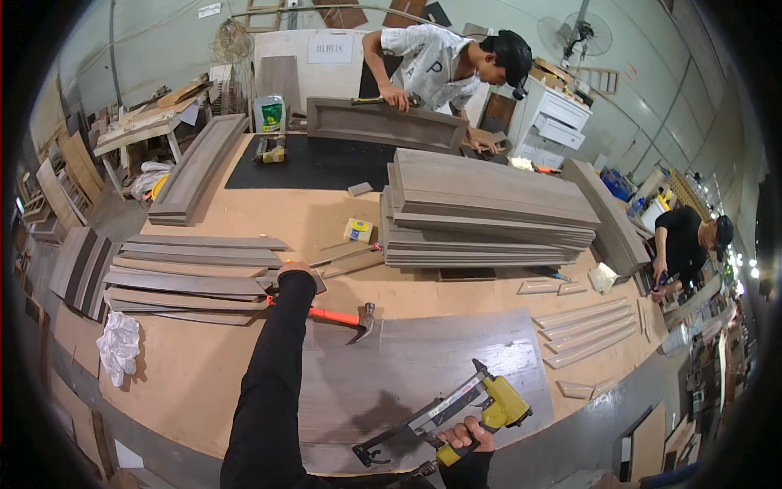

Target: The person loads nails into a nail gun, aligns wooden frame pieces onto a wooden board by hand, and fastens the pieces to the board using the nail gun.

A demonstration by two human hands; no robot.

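My right hand (468, 434) grips the handle of a yellow nail gun (503, 403) at the lower middle, its long nose tilted down to the left over a grey-brown wood panel (456, 342). My left arm stretches forward across the bench, and my left hand (296, 267) is at the right ends of a stack of thin grey wood strips (187, 281). Its fingers are mostly hidden, so any grip is unclear. Just right of that wrist, a claw hammer (342, 318) with an orange handle lies on the panel's far edge.
Beyond the panel stands a tall stack of grey panels (489, 196). Short moulding strips (586, 330) lie at right, a crumpled white plastic bag (120, 346) at left. Across the bench, a co-worker (440, 69) handles a framed panel (383, 124); another person (688, 244) bends at far right.
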